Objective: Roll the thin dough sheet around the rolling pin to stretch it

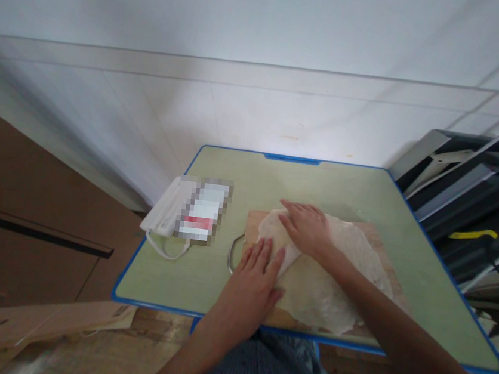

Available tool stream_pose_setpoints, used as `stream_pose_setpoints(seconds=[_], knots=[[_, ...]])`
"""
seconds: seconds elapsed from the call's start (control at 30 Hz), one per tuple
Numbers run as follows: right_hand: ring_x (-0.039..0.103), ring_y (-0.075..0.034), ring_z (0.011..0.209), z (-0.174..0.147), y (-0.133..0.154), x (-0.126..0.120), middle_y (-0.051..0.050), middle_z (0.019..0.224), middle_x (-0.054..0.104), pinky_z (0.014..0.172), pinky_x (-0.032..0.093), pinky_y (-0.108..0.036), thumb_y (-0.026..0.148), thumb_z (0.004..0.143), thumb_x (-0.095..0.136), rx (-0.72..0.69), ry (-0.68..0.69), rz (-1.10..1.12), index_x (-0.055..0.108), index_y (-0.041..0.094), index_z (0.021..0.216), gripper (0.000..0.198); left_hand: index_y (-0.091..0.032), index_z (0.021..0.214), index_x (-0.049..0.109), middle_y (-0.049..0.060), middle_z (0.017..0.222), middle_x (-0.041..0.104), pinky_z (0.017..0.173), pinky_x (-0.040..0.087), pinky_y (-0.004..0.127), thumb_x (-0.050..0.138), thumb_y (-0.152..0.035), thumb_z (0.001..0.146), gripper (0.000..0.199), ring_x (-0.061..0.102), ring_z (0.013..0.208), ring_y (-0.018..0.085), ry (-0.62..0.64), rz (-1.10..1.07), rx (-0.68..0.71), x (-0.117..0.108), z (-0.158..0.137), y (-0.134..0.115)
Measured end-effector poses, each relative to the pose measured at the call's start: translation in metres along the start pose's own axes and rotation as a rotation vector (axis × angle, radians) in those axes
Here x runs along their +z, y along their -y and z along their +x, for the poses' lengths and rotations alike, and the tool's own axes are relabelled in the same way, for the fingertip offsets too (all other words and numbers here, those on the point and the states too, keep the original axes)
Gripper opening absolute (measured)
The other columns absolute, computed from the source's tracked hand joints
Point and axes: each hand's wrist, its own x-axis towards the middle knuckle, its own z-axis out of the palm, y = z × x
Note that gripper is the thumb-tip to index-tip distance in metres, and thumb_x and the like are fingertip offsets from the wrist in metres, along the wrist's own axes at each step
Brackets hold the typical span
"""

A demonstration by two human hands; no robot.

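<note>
A thin, pale sheet of dough (359, 253) covers most of a wooden cutting board (253, 219). My left hand (250, 283) rests on the dough's left part, fingers stretched out and pointing away from me. Farther back, my right hand (308, 227) lies flat across the dough near its far left edge, fingers extended to the left. Between the two hands runs a raised, folded-looking strip of dough (288, 260). Whether anything lies inside that strip is hidden. A metal handle (231, 254) sticks out from the board's left side.
The board lies on a green table with a blue rim (154, 307). Left of it are a phone with a blurred screen (205, 209) and a white face mask (169, 205). A white wall (240, 114) stands behind. Dark panels (465, 193) lean at the right; cardboard (37, 235) stands left.
</note>
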Motion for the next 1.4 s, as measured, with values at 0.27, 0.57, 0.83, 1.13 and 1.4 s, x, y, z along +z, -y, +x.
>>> stream_pose_setpoints(seconds=[0.27, 0.57, 0.83, 1.13, 1.4], knots=[[0.059, -0.023, 0.107, 0.02, 0.012, -0.002, -0.008, 0.123, 0.061, 0.087, 0.045, -0.038, 0.041, 0.091, 0.035, 0.006, 0.025, -0.003, 0.048, 0.019, 0.129, 0.046, -0.009, 0.14, 0.024, 0.021, 0.149, 0.022, 0.109, 0.027, 0.052, 0.054, -0.028, 0.085, 0.065, 0.014, 0.139, 0.027, 0.023, -0.08, -0.005, -0.004, 0.004, 0.011], [0.059, -0.022, 0.107, 0.022, 0.012, 0.0, -0.006, 0.124, 0.061, 0.085, 0.047, -0.036, 0.041, 0.091, 0.035, 0.019, 0.015, 0.002, 0.05, 0.021, 0.127, 0.044, -0.012, 0.141, 0.025, 0.021, 0.148, 0.024, 0.108, 0.03, 0.048, 0.052, -0.018, 0.087, 0.06, 0.017, 0.138, 0.027, -0.003, -0.088, 0.011, -0.001, 0.004, 0.014], [0.059, -0.021, 0.107, 0.008, 0.005, 0.0, -0.008, 0.122, 0.062, 0.092, 0.042, -0.037, 0.033, 0.089, 0.036, 0.016, -0.016, 0.023, 0.055, 0.02, 0.122, 0.04, -0.015, 0.142, 0.024, 0.019, 0.149, 0.023, 0.108, 0.028, 0.051, 0.05, -0.014, 0.087, 0.061, 0.012, 0.138, 0.029, -0.056, -0.092, -0.01, 0.006, 0.0, -0.003], [0.059, -0.02, 0.106, -0.001, 0.0, 0.001, -0.007, 0.119, 0.064, 0.095, 0.037, -0.036, 0.029, 0.089, 0.036, 0.023, -0.049, 0.021, 0.056, 0.019, 0.121, 0.039, -0.014, 0.143, 0.019, 0.024, 0.151, 0.009, 0.108, 0.021, 0.057, 0.059, -0.024, 0.082, 0.074, 0.0, 0.137, 0.035, -0.013, -0.166, -0.079, 0.006, 0.003, 0.0], [0.06, -0.02, 0.106, -0.001, 0.0, 0.001, -0.008, 0.117, 0.065, 0.095, 0.037, -0.035, 0.028, 0.088, 0.037, 0.024, -0.057, 0.037, 0.057, 0.018, 0.121, 0.039, -0.013, 0.142, 0.025, 0.021, 0.151, 0.015, 0.109, 0.023, 0.054, 0.056, -0.024, 0.084, 0.066, 0.008, 0.138, 0.034, -0.005, -0.119, -0.085, 0.005, 0.004, -0.003]])
